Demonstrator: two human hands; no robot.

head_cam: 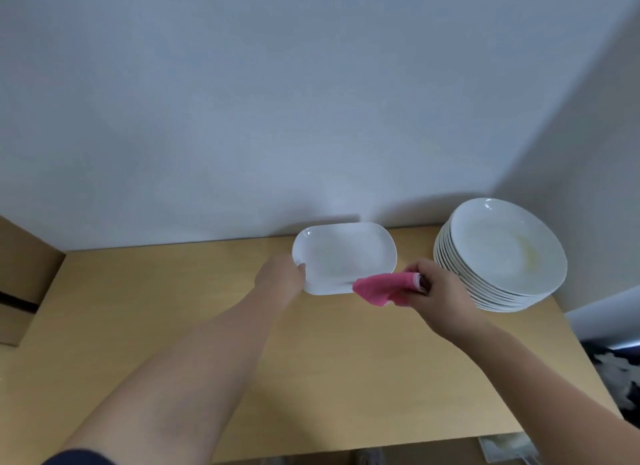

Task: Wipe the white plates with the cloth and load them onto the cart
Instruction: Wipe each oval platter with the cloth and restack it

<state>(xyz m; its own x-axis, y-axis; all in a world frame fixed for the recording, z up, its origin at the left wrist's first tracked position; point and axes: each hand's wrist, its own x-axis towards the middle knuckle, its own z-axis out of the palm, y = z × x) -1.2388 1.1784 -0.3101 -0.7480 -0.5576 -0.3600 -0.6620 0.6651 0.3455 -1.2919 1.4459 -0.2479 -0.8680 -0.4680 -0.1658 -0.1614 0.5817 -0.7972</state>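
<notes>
The plate (346,256) and the stack (498,253) look like smooth, glossy white ceramic, with small glints on their rims. The cloth (381,288) is soft, matt pink fabric; the table (311,360) is pale, matt wood-look board, the wall (277,100) matt and the box (24,274) plain brown cardboard.

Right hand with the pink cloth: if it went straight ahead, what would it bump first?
Probably the oblong white plate that the left hand holds; the cloth is at its near edge.
</notes>
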